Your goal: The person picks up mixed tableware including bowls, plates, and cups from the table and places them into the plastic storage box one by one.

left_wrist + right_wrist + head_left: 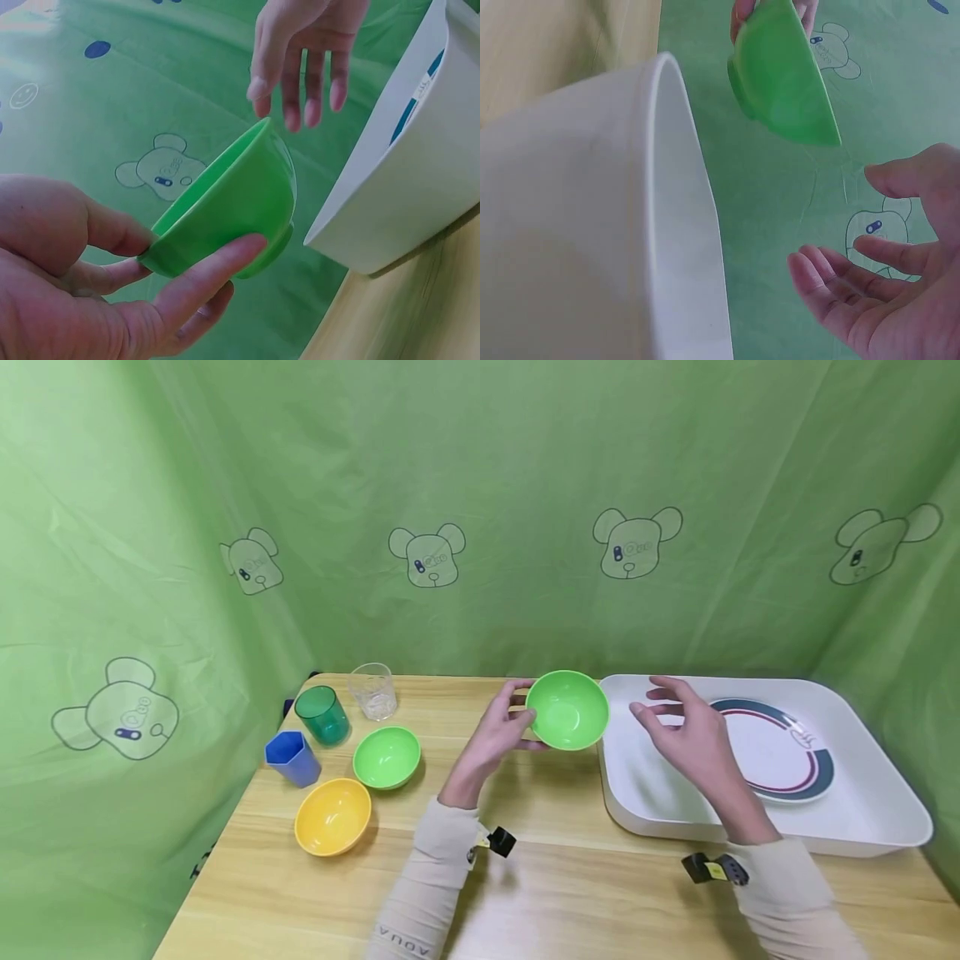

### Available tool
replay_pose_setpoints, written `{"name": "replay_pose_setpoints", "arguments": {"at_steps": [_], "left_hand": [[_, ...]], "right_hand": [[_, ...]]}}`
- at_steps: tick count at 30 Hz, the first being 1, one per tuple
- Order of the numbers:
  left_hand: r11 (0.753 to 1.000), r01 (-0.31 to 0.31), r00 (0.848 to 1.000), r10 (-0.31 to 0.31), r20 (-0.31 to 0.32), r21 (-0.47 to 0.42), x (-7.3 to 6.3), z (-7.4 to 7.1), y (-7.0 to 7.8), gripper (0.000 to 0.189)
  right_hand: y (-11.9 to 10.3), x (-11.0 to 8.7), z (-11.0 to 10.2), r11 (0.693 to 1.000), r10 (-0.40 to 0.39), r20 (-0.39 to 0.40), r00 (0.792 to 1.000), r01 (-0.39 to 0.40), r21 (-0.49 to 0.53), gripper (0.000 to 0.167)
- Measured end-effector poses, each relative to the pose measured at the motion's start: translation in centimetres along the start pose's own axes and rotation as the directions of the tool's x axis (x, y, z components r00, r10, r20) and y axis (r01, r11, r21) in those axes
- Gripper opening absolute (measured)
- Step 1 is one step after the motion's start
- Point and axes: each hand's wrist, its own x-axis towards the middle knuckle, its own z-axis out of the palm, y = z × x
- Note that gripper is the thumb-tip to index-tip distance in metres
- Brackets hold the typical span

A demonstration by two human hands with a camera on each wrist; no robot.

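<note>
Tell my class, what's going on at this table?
Someone's left hand grips a green bowl, held up off the table to the left of a white tray. The right hand is near the bowl and holds nothing. A plate lies in the tray. At the table's left stand a yellow bowl, a second green bowl, a blue cup, a dark green cup and a clear glass.

green bear-print sheeting (525, 627) hangs behind and beside a wood-grain table (570, 810).
</note>
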Motion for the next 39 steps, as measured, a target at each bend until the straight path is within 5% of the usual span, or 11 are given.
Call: {"name": "replay_pose_setpoints", "arguments": {"at_steps": [17, 39], "left_hand": [[0.998, -0.063, 0.998, 0.063, -0.008, -0.005, 0.0, 2.7, -0.1, 0.048], [0.991, -0.123, 0.991, 0.125, -0.042, 0.050, 0.0, 4.7, -0.4, 0.047]], "right_hand": [[-1.2, -0.1, 1.6, 1.000, 0.010, 0.032, 0.999, -0.011, 0.021, 0.053], [-0.9, 0.1, 2.0, 0.998, -0.055, -0.055, 0.997, 0.056, 0.018, 0.042]]}}
